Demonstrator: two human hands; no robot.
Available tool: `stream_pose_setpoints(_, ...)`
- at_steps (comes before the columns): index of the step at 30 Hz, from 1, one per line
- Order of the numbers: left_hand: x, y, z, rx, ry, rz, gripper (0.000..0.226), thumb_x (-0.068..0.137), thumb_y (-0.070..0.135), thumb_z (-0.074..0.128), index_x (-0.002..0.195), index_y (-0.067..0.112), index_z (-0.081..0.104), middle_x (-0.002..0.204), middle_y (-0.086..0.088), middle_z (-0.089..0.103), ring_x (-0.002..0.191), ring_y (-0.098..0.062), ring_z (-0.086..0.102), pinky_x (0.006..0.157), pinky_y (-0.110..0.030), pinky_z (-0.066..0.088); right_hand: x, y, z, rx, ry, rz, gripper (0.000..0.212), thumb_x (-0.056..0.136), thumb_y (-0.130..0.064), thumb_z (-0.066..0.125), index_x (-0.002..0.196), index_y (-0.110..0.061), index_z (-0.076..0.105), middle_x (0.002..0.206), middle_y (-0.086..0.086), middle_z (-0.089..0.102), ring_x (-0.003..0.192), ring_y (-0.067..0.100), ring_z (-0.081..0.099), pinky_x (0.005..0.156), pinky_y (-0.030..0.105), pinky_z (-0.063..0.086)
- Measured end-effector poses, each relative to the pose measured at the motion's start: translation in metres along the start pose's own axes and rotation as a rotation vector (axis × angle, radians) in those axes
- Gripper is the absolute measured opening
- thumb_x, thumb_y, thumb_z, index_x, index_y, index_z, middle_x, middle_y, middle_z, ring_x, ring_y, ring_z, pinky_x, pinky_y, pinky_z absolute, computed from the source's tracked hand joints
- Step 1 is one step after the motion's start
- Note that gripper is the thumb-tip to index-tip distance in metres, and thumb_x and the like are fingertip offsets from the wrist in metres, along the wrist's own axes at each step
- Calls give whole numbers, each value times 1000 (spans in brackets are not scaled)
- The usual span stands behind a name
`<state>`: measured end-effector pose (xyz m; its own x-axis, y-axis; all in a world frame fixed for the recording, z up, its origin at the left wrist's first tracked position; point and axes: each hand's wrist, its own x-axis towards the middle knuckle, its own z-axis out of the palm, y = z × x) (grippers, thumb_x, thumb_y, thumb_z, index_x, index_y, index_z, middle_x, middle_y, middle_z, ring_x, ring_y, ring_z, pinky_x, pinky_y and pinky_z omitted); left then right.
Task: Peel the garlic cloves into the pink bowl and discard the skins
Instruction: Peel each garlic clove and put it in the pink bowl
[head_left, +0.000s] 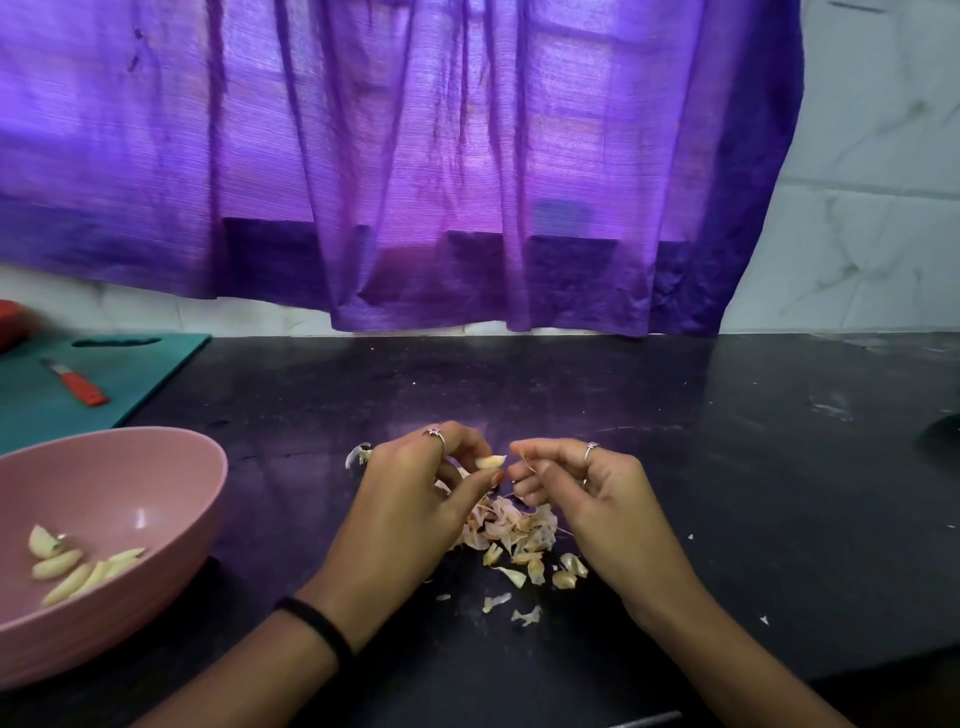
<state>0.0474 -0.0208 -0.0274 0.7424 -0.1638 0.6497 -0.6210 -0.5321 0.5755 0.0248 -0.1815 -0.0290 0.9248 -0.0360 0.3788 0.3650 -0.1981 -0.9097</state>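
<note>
Hands meet over the middle of the dark countertop (675, 441), just above a heap of papery garlic skins (511, 530). The left hand (415, 493) pinches a pale garlic clove (491, 461) between thumb and fingertips, its tip pointing right. The right hand (582, 483) sits just beside it, thumb and forefinger pinching a thin strip of skin (525, 460). Loose flakes lie scattered on the near side of the heap. At the near left stands the pink bowl (156, 467), with several peeled cloves (72, 569) lying in its bottom. Farther left, a teal cutting board (156, 364) carries a small red-handled knife (78, 384). A purple curtain (415, 156) hangs along the far wall.
</note>
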Motion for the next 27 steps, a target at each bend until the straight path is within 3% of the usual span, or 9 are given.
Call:
stream_pose_setpoints(8,-1,0,-1,-2,2,-10,10,77,22,77,83,21,69,69,16,62,72,2,61,58,-9,45,0,0,-2,-10,-26,-21,32,92,7,54,97,-20,71,84,4,74,73,14,67,70,19,53)
stream_pose_setpoints(15,-1,0,-2,0,-6,-14,10,78,22,77,84,22,69,69,16,62,72,2,61,58,-7,44,-1,-1,-2,-53,-30,-54,53,92,7,55,116,-41,58,82,5,73,73,14,68,74,21,54)
stream_pose_setpoints(22,-1,1,-2,3,-5,-25,10,78,22,76,84,22,68,70,15,62,72,3,61,58,-11,47,0,-1,-3,-37,8,-1,38,91,7,52,115,-22,61,82,3,74,73,16,69,69,20,54)
stream_pose_setpoints(27,-1,2,-3,1,-5,-23,9,79,22,76,83,23,68,68,15,61,70,2,61,57,-11,47,-2,-1,-3,-70,58,-9,25,90,-4,60,98,-26,71,80,-1,73,71,8,67,67,19,53)
